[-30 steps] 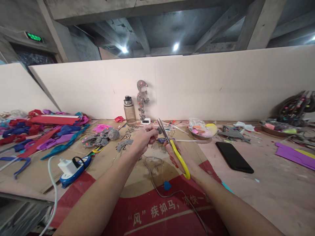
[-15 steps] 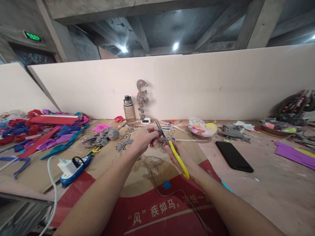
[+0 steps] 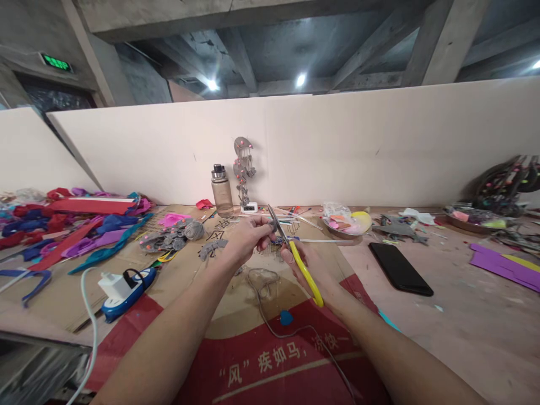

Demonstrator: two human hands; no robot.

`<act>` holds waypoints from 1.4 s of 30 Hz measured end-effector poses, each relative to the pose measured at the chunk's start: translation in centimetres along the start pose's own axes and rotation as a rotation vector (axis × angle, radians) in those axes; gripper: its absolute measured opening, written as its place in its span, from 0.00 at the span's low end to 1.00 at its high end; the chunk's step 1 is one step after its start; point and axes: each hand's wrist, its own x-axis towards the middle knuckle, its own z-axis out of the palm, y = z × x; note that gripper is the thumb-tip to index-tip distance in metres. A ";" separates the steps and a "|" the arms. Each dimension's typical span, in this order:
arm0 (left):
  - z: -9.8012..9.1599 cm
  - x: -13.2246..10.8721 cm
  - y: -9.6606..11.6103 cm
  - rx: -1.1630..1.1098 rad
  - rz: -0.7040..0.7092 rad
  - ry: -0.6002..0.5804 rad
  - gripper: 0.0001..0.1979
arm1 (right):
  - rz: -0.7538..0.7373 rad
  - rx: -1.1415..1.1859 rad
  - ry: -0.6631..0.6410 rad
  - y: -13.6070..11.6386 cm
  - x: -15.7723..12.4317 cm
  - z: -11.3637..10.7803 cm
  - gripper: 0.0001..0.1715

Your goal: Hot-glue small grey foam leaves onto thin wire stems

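My right hand (image 3: 301, 261) is closed round yellow-handled scissors (image 3: 304, 270), their blades pointing up and away from me. In a pinch, my left hand (image 3: 253, 233) holds a small grey scrap (image 3: 272, 226), which looks like felt, right beside the blades. Whether the blades touch it I cannot tell. Below the hands, a grey cord (image 3: 264, 315) lies in loose loops on the flattened cardboard (image 3: 228, 315). A small blue piece (image 3: 286, 318) rests near the cord. Left of my left hand lies another grey felt piece (image 3: 211, 247).
A bottle (image 3: 221, 191) and a small digital clock (image 3: 248, 207) stand by the white partition. Left are a power strip (image 3: 126, 292), a grey yarn ball (image 3: 194, 229) and coloured fabric strips (image 3: 84, 225). Right are a phone (image 3: 400, 268) and a dish of scraps (image 3: 346, 222).
Almost nothing differs. The scissors and both hands keep nearly the same place, and the whole view has shifted very slightly.
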 end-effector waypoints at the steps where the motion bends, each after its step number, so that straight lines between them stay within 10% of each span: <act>1: 0.0 0.1 -0.1 -0.014 0.011 0.013 0.09 | 0.011 0.014 0.002 0.0 0.0 0.0 0.17; 42: -1.1 0.2 0.3 0.079 -0.011 -0.021 0.07 | 0.052 0.075 -0.056 -0.2 -0.1 -0.1 0.22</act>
